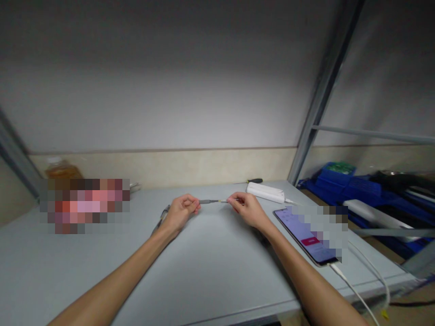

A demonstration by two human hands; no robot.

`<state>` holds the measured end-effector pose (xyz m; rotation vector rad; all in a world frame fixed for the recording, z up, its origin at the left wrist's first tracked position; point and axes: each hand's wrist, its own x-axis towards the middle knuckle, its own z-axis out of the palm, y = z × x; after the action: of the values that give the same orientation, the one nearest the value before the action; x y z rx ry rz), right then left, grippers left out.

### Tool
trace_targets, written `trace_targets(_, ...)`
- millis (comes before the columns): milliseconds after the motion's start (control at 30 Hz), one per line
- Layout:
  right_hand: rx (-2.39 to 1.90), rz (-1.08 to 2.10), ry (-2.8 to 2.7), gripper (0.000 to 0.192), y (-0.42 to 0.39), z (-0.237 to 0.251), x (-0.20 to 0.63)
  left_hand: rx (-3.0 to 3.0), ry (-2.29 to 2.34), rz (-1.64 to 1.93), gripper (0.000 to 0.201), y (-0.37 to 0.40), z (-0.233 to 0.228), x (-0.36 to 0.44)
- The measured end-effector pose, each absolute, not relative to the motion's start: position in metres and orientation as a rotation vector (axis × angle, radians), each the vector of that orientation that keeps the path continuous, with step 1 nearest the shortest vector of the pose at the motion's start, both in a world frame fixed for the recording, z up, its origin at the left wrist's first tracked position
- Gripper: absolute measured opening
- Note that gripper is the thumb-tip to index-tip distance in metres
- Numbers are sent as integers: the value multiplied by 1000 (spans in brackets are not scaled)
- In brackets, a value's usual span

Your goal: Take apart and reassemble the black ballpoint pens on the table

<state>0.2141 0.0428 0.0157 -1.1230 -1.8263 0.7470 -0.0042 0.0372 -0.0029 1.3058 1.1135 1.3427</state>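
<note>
My left hand (183,211) is closed in a pinch on a slim grey rod-like piece (208,201) that narrows towards the right. My right hand (245,208) pinches a thin pale metallic piece (223,201), in line with the grey one. The two pieces meet or nearly meet between my hands, just above the table; whether they are joined I cannot tell. A dark looped cord or strap (164,215) shows behind my left wrist, partly hidden by it.
On the grey table (210,271), a phone (302,237) with a white cable (353,290) lies at right. Behind my right hand are a white power block (265,192) and a screwdriver (254,181). Left stands an amber container (64,170) beside a blurred-out patch. Metal posts (314,106) frame the table.
</note>
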Motion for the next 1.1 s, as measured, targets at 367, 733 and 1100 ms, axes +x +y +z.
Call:
trace_targets(367, -1091, 1058, -1562, 36, 40, 20, 212, 1424, 1130, 1390, 19, 37, -8, -1)
trace_targets(733, -801, 958, -1023, 35, 51, 20, 214, 2059, 1257, 1120, 21, 25, -7, 5)
trace_targets(1100, -738, 899, -877, 32, 52, 21, 217, 2360, 1290, 967, 18, 22, -9, 8)
